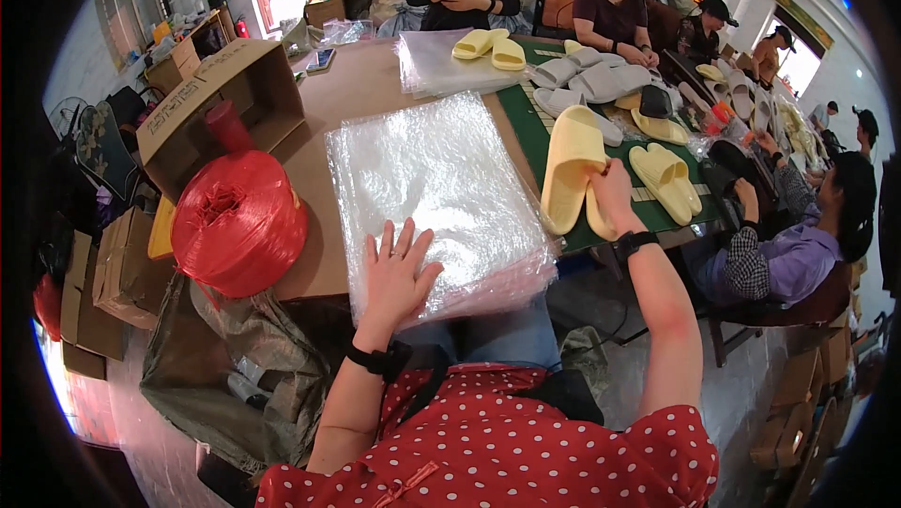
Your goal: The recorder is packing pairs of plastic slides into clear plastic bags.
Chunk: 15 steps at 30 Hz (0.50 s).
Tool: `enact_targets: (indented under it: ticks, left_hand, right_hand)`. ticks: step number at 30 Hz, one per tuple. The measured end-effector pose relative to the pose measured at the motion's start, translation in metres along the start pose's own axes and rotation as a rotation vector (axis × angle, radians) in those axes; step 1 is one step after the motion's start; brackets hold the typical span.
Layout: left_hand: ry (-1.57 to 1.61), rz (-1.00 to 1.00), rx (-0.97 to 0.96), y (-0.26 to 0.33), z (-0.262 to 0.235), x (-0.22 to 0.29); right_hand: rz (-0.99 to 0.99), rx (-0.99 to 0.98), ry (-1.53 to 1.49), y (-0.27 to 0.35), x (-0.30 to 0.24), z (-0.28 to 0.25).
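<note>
My left hand (399, 272) lies flat, fingers spread, on the near part of a stack of clear plastic bags (436, 180). To the right, my right hand (615, 197) is closed around a pair of yellow slippers (572, 156), held up at the table's near edge with their straps toward me. Part of the second slipper is hidden behind my fingers. Another pair of yellow slippers (664, 180) lies on the green mat (526, 119) just right of my hand. Grey slippers (610, 81) are piled beyond it.
A big red roll of plastic twine (239, 222) stands on the left, before an open cardboard box (221, 100). More clear bags (441, 62) and yellow slippers (490, 46) lie at the far side. A person in purple (798, 250) sits at right; several others work along the table.
</note>
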State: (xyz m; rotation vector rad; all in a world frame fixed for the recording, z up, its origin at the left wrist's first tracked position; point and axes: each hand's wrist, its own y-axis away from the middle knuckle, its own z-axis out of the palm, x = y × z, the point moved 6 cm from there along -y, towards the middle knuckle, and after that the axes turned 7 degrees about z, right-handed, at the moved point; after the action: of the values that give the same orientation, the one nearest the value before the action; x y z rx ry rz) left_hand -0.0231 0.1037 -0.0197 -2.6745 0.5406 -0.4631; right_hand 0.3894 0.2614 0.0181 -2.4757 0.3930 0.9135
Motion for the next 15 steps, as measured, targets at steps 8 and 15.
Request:
enact_targets:
  ticks: [8, 15]
  left_hand:
    - [-0.001, 0.013, 0.02, 0.0, 0.004, 0.0]
    - [-0.012, 0.009, 0.006, 0.0, 0.003, 0.0]
  right_hand:
    - [-0.134, -0.167, 0.28, 0.025, 0.019, 0.039]
    - [-0.138, -0.078, 0.25, 0.019, -0.007, 0.061]
